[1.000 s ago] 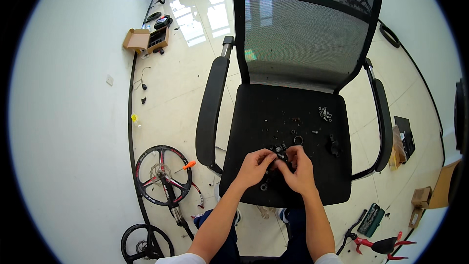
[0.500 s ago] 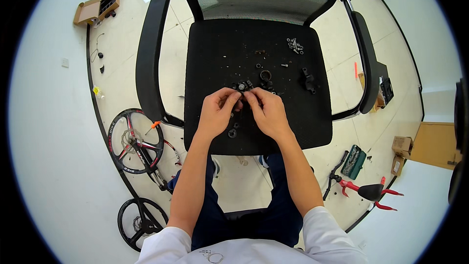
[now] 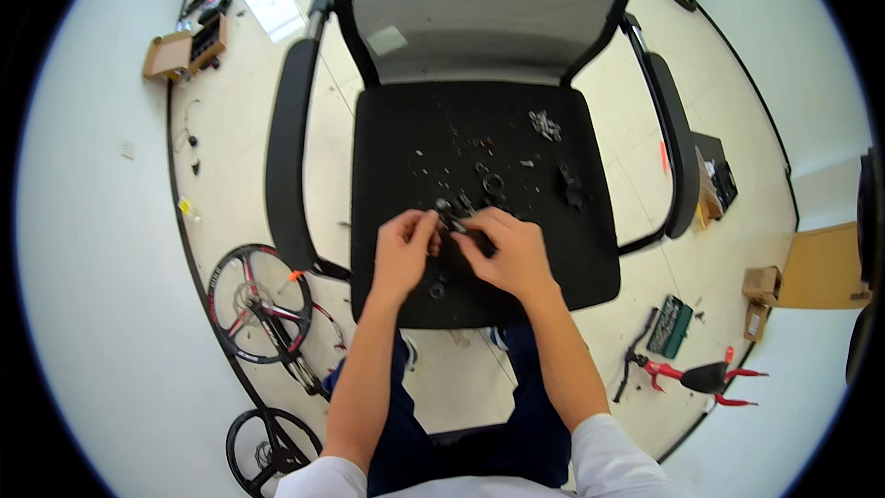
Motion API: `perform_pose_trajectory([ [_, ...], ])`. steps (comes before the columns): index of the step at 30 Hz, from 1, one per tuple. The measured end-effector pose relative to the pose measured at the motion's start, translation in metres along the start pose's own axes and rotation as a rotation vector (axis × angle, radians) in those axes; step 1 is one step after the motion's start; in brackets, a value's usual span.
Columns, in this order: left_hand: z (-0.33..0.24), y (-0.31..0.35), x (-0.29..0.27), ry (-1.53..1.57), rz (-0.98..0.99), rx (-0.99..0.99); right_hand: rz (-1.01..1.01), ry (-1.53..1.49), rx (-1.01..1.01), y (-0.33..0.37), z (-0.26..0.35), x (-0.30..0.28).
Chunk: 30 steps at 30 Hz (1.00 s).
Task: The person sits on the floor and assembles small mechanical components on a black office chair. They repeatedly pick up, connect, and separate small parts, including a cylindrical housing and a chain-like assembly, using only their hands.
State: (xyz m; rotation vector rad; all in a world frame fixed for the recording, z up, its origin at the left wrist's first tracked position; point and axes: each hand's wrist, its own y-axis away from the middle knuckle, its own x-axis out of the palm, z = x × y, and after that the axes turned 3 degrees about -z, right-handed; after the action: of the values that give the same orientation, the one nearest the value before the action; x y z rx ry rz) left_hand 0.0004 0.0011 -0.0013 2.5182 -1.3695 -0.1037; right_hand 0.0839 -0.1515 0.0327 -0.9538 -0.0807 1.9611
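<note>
Over the black chair seat (image 3: pixel 387 148), both of my hands are at a small black-and-silver mechanical part (image 3: pixel 448 210). My left hand (image 3: pixel 404 247) is closed, its thumb and fingertips pinching the part's left side. From the right, my right hand (image 3: pixel 507 254) pinches the other side between thumb and index finger. The fingers hide much of the part, and blur keeps its exact kind unclear. Just beyond the hands lies a dark ring (image 3: pixel 494 184) among other small black pieces. A smaller round piece (image 3: pixel 437 290) rests on the seat nearer to me.
A pile of silver bolts (image 3: pixel 545 125) and a black bracket-like piece (image 3: pixel 571 187) lie on the seat's right. Armrests (image 3: pixel 293 152) flank it. On the floor are spoked wheels (image 3: pixel 260 304), an open cardboard box (image 3: pixel 175 53), a green toolbox (image 3: pixel 670 326) and a red frame (image 3: pixel 664 371).
The whole view has shifted, so the chair appears lower. My right hand's fingertips have moved slightly apart from my left ones, showing more of the part between them.
</note>
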Motion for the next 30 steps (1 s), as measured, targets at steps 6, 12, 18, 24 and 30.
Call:
perform_pose_trajectory([
  [6, 0.000, 0.000, -0.001, 0.109, 0.028, -0.045, -0.145, 0.332, 0.246, -0.017, -0.040, -0.019],
  [12, 0.003, -0.001, 0.000, 0.153, -0.006, -0.085, -0.221, 0.052, 0.483, -0.018, -0.040, -0.015],
  [18, -0.010, 0.003, -0.012, 0.222, -0.054, -0.085, -0.181, -0.378, 0.624, 0.001, -0.052, 0.007],
  [24, -0.005, -0.002, -0.006, 0.108, -0.034, 0.069, 0.047, -0.187, 0.403, -0.007, -0.002, -0.003],
  [30, -0.001, 0.001, -0.003, -0.046, -0.040, 0.196, 0.255, -0.282, 0.322, -0.008, 0.014, 0.011],
])
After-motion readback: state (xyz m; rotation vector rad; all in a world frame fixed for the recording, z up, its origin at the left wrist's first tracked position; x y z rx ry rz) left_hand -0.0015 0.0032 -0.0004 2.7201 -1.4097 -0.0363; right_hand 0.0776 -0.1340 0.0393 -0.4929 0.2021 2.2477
